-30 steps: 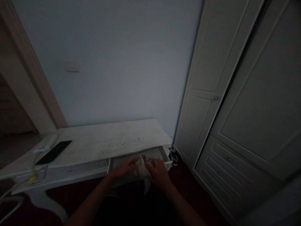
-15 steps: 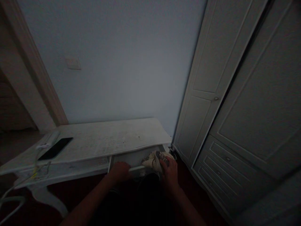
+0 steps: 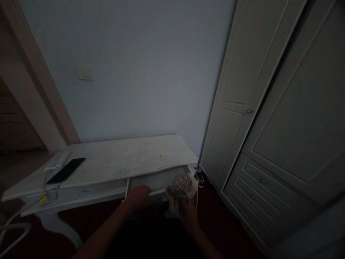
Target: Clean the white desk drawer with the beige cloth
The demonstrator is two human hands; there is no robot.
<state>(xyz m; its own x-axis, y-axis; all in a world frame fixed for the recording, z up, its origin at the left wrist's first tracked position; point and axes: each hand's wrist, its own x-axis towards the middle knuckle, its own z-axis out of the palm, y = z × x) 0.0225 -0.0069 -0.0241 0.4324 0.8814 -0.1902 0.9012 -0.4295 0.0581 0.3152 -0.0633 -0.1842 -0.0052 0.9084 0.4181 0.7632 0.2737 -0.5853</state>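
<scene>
Head view shows me the right hand (image 3: 188,212), its grip closed on a patterned cloth (image 3: 180,189) bunched over the front edge of the pulled-out drawer (image 3: 153,181) in the white desk (image 3: 129,154). I see the left hand (image 3: 138,197) curled over that edge, farther left.

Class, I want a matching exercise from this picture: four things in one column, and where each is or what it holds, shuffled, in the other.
Column one
1. left hand
2. right hand
3. dark flat device
4. wall switch

Column two
A. on the bluish wall
B. on the white tabletop, towards its left end
C. holding the patterned cloth
D. at the open drawer's front edge

Pairs: 1-D, 2-C, 3-B, 4-A
</scene>
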